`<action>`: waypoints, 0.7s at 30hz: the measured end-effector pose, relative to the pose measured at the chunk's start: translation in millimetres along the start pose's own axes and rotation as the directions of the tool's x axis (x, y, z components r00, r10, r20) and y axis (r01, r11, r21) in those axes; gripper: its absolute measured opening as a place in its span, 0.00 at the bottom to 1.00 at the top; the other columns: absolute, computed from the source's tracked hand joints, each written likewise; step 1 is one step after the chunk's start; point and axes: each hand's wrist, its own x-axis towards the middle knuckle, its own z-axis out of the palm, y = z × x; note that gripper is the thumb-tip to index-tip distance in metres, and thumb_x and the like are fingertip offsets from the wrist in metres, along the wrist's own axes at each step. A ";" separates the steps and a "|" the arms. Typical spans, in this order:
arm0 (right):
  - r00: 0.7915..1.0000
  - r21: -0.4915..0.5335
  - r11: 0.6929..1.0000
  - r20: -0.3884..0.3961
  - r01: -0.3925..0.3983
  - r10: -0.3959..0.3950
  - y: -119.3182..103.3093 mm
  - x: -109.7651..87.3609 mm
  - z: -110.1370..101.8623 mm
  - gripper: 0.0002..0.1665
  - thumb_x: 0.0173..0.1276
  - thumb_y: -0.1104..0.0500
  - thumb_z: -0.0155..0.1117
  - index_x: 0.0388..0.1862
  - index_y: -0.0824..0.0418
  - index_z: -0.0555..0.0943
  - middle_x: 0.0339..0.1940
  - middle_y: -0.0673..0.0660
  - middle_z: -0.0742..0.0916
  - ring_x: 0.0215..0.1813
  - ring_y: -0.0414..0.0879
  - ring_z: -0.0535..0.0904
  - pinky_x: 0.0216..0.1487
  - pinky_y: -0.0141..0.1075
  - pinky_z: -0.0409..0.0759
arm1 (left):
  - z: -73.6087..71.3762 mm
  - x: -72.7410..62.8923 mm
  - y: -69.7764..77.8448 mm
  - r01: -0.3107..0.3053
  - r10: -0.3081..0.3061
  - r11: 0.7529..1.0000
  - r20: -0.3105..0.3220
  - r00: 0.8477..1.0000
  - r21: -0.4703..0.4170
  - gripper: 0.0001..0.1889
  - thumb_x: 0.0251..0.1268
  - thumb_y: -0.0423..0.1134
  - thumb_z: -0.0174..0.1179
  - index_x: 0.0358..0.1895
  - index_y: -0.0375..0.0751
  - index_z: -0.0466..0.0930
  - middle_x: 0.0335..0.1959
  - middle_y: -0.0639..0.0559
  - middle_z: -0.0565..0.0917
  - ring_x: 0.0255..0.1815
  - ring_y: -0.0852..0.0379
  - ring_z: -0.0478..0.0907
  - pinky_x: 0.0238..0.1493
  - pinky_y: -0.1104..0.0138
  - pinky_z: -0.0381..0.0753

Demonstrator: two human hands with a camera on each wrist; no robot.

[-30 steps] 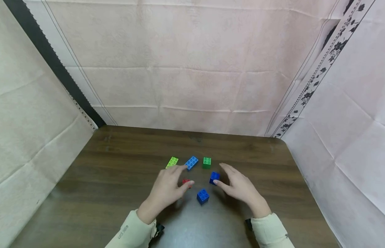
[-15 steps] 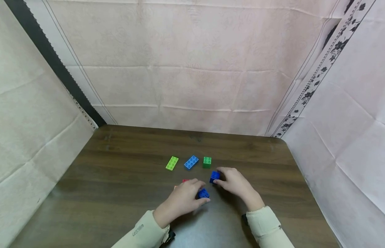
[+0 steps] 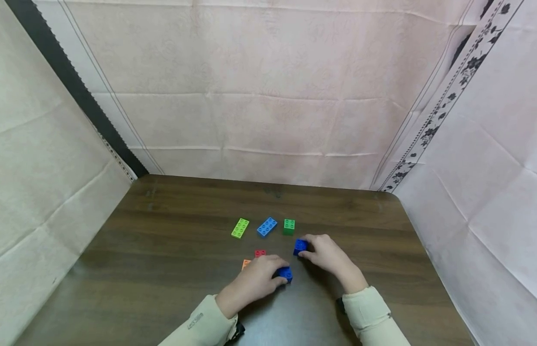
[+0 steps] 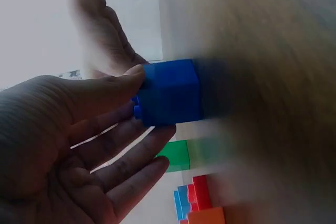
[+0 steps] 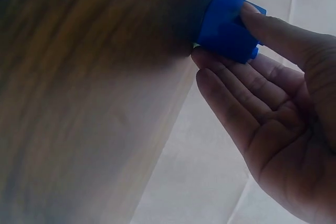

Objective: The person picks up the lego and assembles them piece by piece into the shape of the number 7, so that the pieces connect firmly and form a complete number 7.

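My left hand [image 3: 256, 279] pinches a dark blue toy brick [image 4: 170, 93] between thumb and fingers, close to the tabletop. The same brick [image 3: 285, 274] shows at its fingertips in the head view. Farther right and back, my right hand [image 3: 328, 256] grips a second dark blue brick [image 3: 300, 246]. In the right wrist view, the thumb lies on one side of this brick [image 5: 231, 27] and the fingers on the other. Partly behind the left hand are a red brick [image 3: 260, 253] and an orange brick [image 3: 245, 263], the orange one mostly hidden.
Behind the hands lie a lime green brick [image 3: 240, 228], a light blue brick [image 3: 267, 227] and a green brick [image 3: 289, 227] in a loose row. The brown wooden table [image 3: 143, 278] meets pale cloth walls [image 3: 268, 120] at its back and sides.
My left hand has come from above the red brick, right and toward the front, and now holds the nearer dark blue brick. My right hand has closed on the other one.
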 end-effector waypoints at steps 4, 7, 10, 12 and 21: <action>1.000 0.005 1.000 0.004 -0.006 0.006 0.0 0.0 0.4 0.17 0.66 0.57 0.74 0.51 0.62 0.84 0.44 0.56 0.89 0.44 0.45 0.86 0.46 0.43 0.85 | 0.0 -1.3 -3.9 0.013 -0.013 0.999 0.010 1.000 -0.040 0.20 0.68 0.46 0.67 0.60 0.46 0.82 0.56 0.54 0.84 0.58 0.58 0.79 0.57 0.60 0.80; 1.000 0.004 1.000 0.012 -0.014 0.014 0.5 0.6 0.8 0.17 0.66 0.57 0.74 0.51 0.62 0.84 0.44 0.56 0.89 0.43 0.44 0.86 0.46 0.44 0.85 | -0.2 -1.8 -5.1 0.035 -0.034 0.997 0.014 0.999 -0.064 0.20 0.68 0.46 0.67 0.60 0.44 0.82 0.56 0.53 0.84 0.58 0.57 0.79 0.57 0.59 0.80; 1.000 0.002 1.000 0.021 -0.020 0.020 0.7 1.2 0.4 0.17 0.66 0.57 0.73 0.51 0.62 0.84 0.44 0.56 0.89 0.43 0.44 0.85 0.47 0.45 0.85 | -0.3 -1.3 -5.5 0.046 -0.046 0.996 0.012 0.999 -0.071 0.19 0.67 0.47 0.68 0.58 0.44 0.83 0.55 0.52 0.85 0.57 0.57 0.80 0.57 0.59 0.80; 0.999 0.003 1.000 0.027 -0.022 0.022 0.4 1.2 0.6 0.17 0.66 0.57 0.73 0.52 0.62 0.84 0.44 0.56 0.89 0.43 0.45 0.85 0.48 0.45 0.85 | -0.1 -1.6 -5.6 0.051 -0.050 0.996 0.010 0.999 -0.074 0.19 0.67 0.47 0.68 0.57 0.44 0.84 0.54 0.52 0.85 0.57 0.56 0.80 0.57 0.59 0.81; 0.999 0.008 1.000 0.034 -0.013 0.013 -0.2 -0.4 0.5 0.17 0.67 0.57 0.72 0.52 0.61 0.83 0.45 0.56 0.89 0.46 0.47 0.86 0.49 0.46 0.85 | 4.4 -2.7 -10.3 0.080 -0.081 0.986 -0.004 0.997 -0.149 0.19 0.66 0.48 0.68 0.56 0.45 0.85 0.53 0.54 0.86 0.57 0.57 0.81 0.56 0.58 0.81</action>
